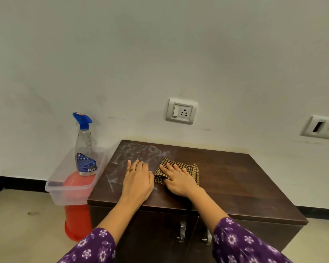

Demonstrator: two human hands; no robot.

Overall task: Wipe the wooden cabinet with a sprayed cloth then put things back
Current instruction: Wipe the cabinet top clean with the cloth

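Right hand [179,182] fingers flat, pressing brown checked cloth [188,168] on dark wooden cabinet top [235,179]. Left hand [138,179] flat, empty, on white dusty residue [139,150]. Risk: leftward sweep smears residue, elbow bumps clear plastic spray bottle with blue trigger [85,147].

I face a plain off-white wall [160,54] with faint scuffs and smudges on its lower left part. A white switch-and-socket plate [181,111] is mounted on it, holding one rocker switch and one three-pin outlet. A second white wall plate [323,127] sits further right, cut by the frame edge. A dark skirting board [17,184] runs along the base of the wall on both sides. The floor [23,228] is pale beige and carries a few small dark specks at left. Light is soft and even, without hard shadows.
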